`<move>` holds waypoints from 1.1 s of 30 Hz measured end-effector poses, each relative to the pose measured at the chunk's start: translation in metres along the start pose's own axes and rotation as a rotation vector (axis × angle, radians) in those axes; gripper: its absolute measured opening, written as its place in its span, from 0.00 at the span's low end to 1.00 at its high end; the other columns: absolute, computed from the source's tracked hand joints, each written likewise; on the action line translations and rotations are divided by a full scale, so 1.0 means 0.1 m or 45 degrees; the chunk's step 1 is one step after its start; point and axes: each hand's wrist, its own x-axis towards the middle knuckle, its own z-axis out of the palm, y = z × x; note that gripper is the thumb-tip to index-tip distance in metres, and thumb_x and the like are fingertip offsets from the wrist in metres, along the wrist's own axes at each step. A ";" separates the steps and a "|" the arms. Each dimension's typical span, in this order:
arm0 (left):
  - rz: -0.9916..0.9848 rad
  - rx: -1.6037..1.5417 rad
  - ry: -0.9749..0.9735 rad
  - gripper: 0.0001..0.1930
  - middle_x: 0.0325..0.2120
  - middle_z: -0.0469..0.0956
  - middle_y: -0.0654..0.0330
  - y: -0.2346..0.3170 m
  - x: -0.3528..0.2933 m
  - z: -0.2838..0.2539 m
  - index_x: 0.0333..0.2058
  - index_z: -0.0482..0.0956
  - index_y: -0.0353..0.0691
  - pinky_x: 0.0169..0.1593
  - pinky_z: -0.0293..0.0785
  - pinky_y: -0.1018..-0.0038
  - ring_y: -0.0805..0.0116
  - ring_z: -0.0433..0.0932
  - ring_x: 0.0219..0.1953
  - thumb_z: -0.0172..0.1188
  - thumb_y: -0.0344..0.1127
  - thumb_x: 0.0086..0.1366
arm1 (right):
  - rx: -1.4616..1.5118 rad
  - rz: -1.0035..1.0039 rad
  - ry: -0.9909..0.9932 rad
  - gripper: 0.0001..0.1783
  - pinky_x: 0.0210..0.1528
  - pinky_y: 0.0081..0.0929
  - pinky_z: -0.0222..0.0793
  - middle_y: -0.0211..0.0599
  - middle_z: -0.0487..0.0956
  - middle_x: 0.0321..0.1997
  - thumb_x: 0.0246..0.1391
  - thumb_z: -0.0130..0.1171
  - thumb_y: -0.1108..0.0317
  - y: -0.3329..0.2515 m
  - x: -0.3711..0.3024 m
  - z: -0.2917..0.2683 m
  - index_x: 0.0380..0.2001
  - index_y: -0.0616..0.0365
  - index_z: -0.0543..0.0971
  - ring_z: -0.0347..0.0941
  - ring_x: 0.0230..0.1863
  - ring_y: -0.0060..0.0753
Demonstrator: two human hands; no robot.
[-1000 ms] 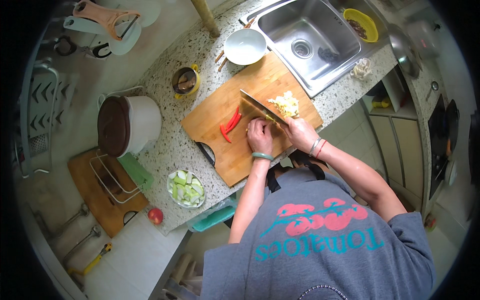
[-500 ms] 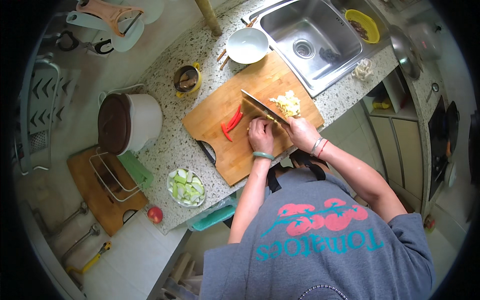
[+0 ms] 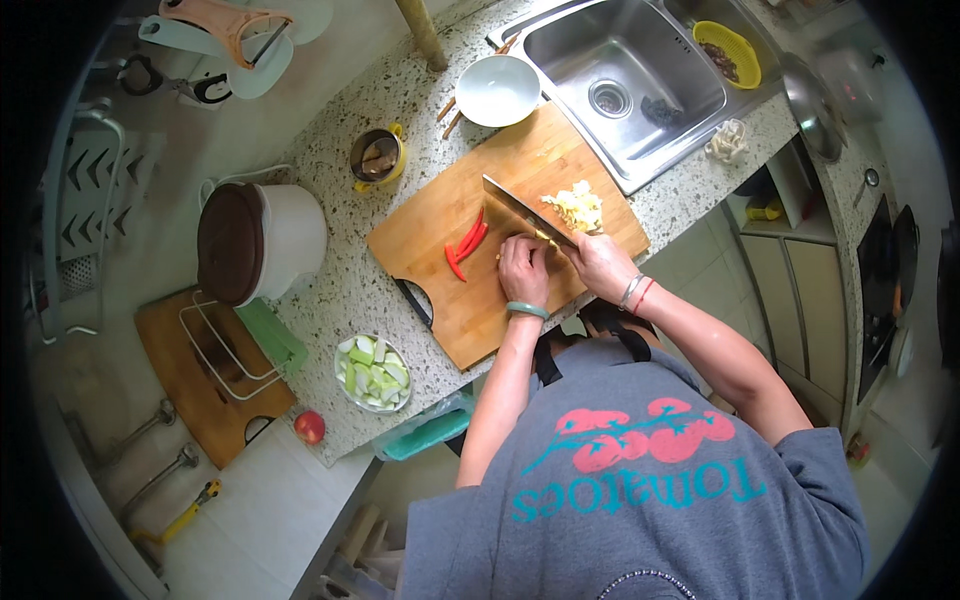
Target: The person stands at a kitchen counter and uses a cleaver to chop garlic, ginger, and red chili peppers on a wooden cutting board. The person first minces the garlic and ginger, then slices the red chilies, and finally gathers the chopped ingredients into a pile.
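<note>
My grey short-sleeved T-shirt [image 3: 640, 500] fills the lower right of the frame, printed with pink tomatoes on a teal vine above teal lettering. A pale green bangle [image 3: 527, 310] circles my left wrist; a silver bracelet [image 3: 629, 291] and red cord [image 3: 642, 296] sit on my right.

Speckled stone counter [image 3: 380, 95], wooden cutting board [image 3: 440, 225], white bowl [image 3: 497, 90], mug [image 3: 377, 157]
</note>
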 end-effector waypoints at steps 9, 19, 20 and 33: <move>0.014 0.018 -0.043 0.05 0.30 0.76 0.52 -0.03 0.00 0.00 0.27 0.75 0.36 0.42 0.71 0.61 0.50 0.75 0.36 0.62 0.24 0.55 | -0.077 0.030 0.019 0.13 0.38 0.54 0.72 0.61 0.79 0.28 0.61 0.52 0.63 -0.03 0.05 0.12 0.31 0.63 0.74 0.77 0.34 0.64; -0.001 -0.016 -0.003 0.05 0.30 0.76 0.53 -0.02 0.00 0.02 0.27 0.74 0.34 0.40 0.72 0.63 0.51 0.75 0.35 0.62 0.22 0.55 | -0.086 0.079 -0.049 0.13 0.39 0.53 0.73 0.62 0.79 0.29 0.60 0.53 0.64 -0.08 0.04 0.03 0.31 0.65 0.76 0.77 0.36 0.64; 0.003 0.004 -0.018 0.05 0.30 0.76 0.52 -0.03 0.01 0.02 0.27 0.74 0.34 0.40 0.72 0.63 0.51 0.75 0.35 0.62 0.22 0.55 | -0.083 0.073 -0.017 0.13 0.39 0.53 0.73 0.62 0.79 0.30 0.60 0.53 0.64 -0.09 0.06 0.07 0.31 0.65 0.76 0.77 0.36 0.64; 0.013 -0.029 0.016 0.05 0.31 0.76 0.52 -0.03 -0.01 0.01 0.27 0.74 0.35 0.42 0.72 0.63 0.52 0.76 0.36 0.62 0.21 0.54 | -0.032 0.100 -0.100 0.14 0.41 0.52 0.73 0.62 0.79 0.30 0.60 0.54 0.63 -0.05 0.07 -0.01 0.31 0.66 0.78 0.77 0.36 0.64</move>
